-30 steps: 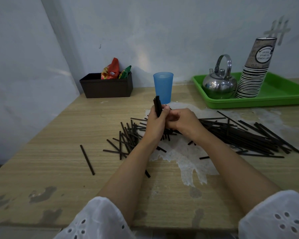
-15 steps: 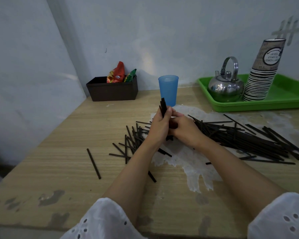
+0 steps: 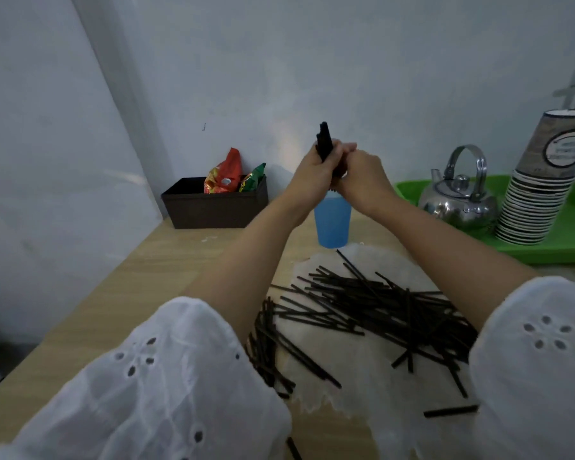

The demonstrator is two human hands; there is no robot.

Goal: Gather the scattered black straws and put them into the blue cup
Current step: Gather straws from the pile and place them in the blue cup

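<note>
Thin, light and fairly stiff, the smooth black plastic straws would probably slip out one by one from a loose hold. Clasping them tightly around the middle as one sheaf looks the safest grip. The gathered bundle of black straws stands nearly upright directly above the translucent blue plastic cup. Its top ends poke out over the fists and its lower ends are hidden.

The left hand has its fingers curled round the bundle's upper part. The right hand presses in from the other side and wraps the lower part. Both forearms stretch forward over the pale wooden tabletop, meeting above the cup. Many loose black straws lie crisscrossed on the near side of the cup, one reaching almost to its foot.
</note>
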